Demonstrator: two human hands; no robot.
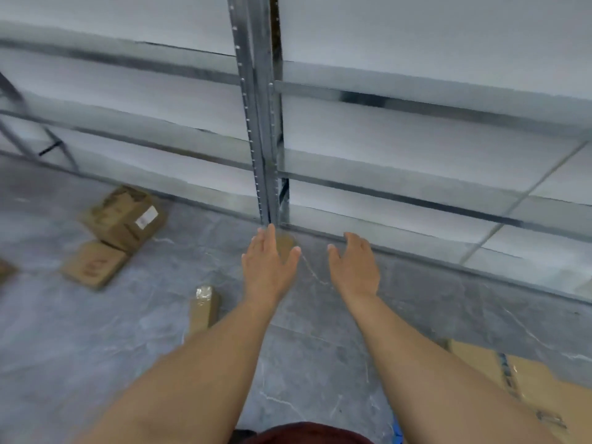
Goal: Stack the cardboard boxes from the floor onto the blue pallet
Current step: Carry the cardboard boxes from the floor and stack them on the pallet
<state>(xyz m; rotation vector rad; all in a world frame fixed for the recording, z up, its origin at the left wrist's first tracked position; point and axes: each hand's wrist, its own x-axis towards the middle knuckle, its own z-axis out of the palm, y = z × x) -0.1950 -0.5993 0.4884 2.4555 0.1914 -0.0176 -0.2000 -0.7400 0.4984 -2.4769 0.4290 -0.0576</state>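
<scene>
Both my arms reach forward over the grey floor. My left hand is open, fingers spread, and partly covers a small cardboard box at the foot of the rack post. My right hand is open too, to the right of that box and empty. A narrow taped box lies just left of my left forearm. Two more boxes sit at the left: a larger labelled one and a flat one. A big box lies under my right forearm at the lower right, with a sliver of blue beside it.
A metal shelving rack with white shelf boards fills the back, its upright post straight ahead. Another box edge shows at the far left. The floor is grey marbled concrete. The view is motion-blurred.
</scene>
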